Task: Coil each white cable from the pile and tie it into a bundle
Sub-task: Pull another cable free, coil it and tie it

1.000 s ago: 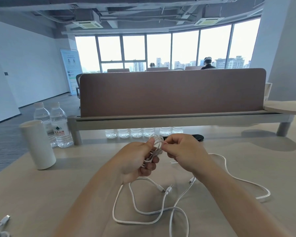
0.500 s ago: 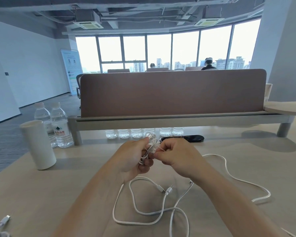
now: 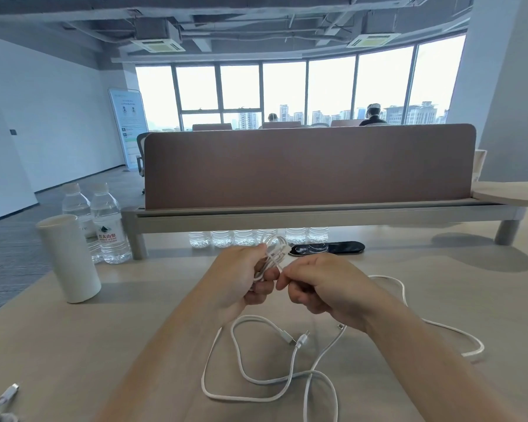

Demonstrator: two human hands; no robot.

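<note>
My left hand [image 3: 241, 277] grips a small coil of white cable [image 3: 274, 251] held up above the desk, its loops sticking out above my fist. My right hand [image 3: 320, 287] pinches the cable's end right beside the coil, fingers curled. Below my hands lies the pile of loose white cables [image 3: 265, 379] in tangled loops on the wooden desk [image 3: 73, 345], with several plug ends [image 3: 299, 341] showing. One cable [image 3: 457, 333] runs out in a wide arc to the right.
A white cylinder [image 3: 69, 258] and two water bottles [image 3: 107, 226] stand at the left. A brown divider panel [image 3: 308, 166] on a raised shelf crosses the back, with bottles and a black flat object [image 3: 329, 248] under it. Another cable end [image 3: 6, 397] lies bottom left.
My right hand has dropped lower and drawn in against the coil, pulling the cable's end. The arc of cable on the right has slid a little. My left hand stays put.
</note>
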